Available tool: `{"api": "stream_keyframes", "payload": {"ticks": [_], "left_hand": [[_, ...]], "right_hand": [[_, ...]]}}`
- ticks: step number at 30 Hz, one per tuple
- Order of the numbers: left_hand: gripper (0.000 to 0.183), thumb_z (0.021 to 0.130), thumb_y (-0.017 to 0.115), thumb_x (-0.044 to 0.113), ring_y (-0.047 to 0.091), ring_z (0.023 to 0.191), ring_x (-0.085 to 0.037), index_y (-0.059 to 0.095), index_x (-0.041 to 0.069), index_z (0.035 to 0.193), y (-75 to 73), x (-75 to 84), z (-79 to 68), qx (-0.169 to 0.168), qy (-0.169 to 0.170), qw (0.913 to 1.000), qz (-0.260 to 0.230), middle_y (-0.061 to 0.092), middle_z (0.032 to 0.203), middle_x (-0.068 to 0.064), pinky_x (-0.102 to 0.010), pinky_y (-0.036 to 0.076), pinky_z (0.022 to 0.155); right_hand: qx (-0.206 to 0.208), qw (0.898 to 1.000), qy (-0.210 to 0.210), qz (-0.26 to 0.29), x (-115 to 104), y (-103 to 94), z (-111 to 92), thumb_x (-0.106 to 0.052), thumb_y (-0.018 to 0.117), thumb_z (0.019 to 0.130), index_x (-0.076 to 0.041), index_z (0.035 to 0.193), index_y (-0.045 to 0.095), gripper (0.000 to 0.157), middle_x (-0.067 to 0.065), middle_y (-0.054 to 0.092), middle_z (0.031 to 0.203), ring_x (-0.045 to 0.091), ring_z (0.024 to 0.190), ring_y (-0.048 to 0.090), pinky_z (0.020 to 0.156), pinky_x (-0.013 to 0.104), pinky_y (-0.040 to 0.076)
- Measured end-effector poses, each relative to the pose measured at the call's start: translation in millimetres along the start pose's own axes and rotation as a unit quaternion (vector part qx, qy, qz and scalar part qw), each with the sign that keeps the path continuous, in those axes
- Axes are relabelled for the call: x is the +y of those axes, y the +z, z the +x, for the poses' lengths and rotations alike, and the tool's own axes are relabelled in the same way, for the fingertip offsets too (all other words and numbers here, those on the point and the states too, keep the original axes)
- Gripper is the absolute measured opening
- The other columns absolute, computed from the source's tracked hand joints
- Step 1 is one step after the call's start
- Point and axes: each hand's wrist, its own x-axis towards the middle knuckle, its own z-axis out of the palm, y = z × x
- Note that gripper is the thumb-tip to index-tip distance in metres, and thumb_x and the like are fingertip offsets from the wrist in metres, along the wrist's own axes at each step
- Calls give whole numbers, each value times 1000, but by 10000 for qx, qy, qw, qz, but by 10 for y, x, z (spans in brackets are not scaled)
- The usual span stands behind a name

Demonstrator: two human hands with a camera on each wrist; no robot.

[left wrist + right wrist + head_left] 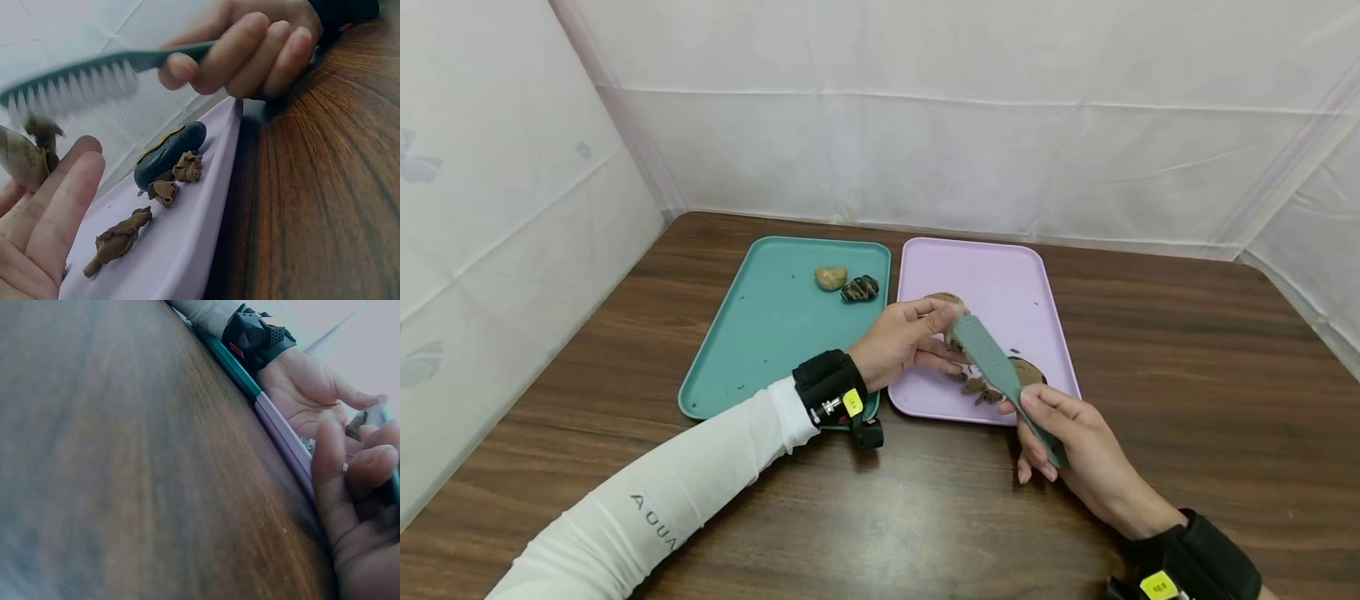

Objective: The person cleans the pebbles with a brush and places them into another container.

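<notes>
Facing white sheeting point(925, 158) on the left, back and right, I'm at the dark wood-grain table point(1210, 417). Two trays, side by side: the teal tray point(767, 342) to my left, the lilac tray point(992, 267) just beside it. My white sleeve point(685, 492) slants up from the near left, with a black wrist strap point(823, 379) at the cuff.

Now the hands! My left hand point(910, 333) is up over the lilac tray; my right hand point(1078, 437) is by that tray's near right corner, thumb and fingers clamped round the handle of a green scrubbing brush point(988, 354). Its back is uppermost, pale bristles point(81, 90) pointing down.

On to the stones. The dark green stone point(181, 147), streaked tan, lies in the lilac tray at the near right. Pinched between my left thumb and fingers is a tan stone point(19, 159), right under the bristles, my lower fingers stretched out beneath. A smooth yellowish stone point(831, 277) and a dark striped stone point(860, 288) sit together in the teal tray, far right.

Smaller still: curled brown clay lumps point(119, 240) lie in the lilac tray, and a clay scrap point(44, 131) clings to my pinched stone. The bristle tips are right at it, too blurred to tell whether they touch.
</notes>
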Motion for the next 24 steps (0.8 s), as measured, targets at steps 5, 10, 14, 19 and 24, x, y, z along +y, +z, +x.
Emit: {"api": "stream_keyframes", "payload": {"ticks": [5, 10, 14, 19, 24], "left_hand": [[49, 119, 37, 23, 77, 84, -24, 47, -15, 148, -18, 8, 8, 111, -71, 9999, -5, 69, 118, -12, -44, 66, 85], [56, 119, 34, 30, 77, 88, -23, 47, -17, 147, -11, 15, 19, 174, -132, 9997, -83, 72, 112, -13, -47, 64, 92], [55, 119, 35, 30, 77, 88, -21, 48, -17, 145, -4, 12, 22, 185, -115, 9997, -64, 75, 111, -15, -48, 64, 91], [59, 119, 35, 32, 77, 89, -21, 47, -19, 145, -8, 10, 19, 229, -94, 9997, -45, 74, 118, -24, -47, 64, 91], [59, 118, 33, 33, 77, 91, -24, 45, -18, 145, -8, 18, 19, 265, -29, 9996, -138, 69, 124, -33, -50, 62, 94]], "right_hand": [[241, 9988, 294, -295, -12, 25, 10, -18, 41, 118, 4, 122, 64, 32, 0, 50, 66, 19, 49, 46, 60, 40, 64], [175, 9998, 13, 59, 3, 1, -22, -14, 35, 119, 0, 125, 66, 34, 0, 51, 68, 28, 49, 35, 59, 35, 63], [-31, 9999, -101, -94, 14, -7, -16, -11, 33, 118, 1, 125, 66, 35, 5, 49, 67, 32, 49, 35, 59, 38, 63], [155, 9990, 102, -406, 6, 19, -2, -14, 39, 118, 2, 122, 66, 32, 4, 49, 64, 24, 49, 46, 59, 40, 64], [209, 9998, -19, -36, 6, 14, -13, -14, 36, 118, -1, 124, 67, 34, -2, 52, 69, 26, 50, 37, 60, 35, 63]]}}
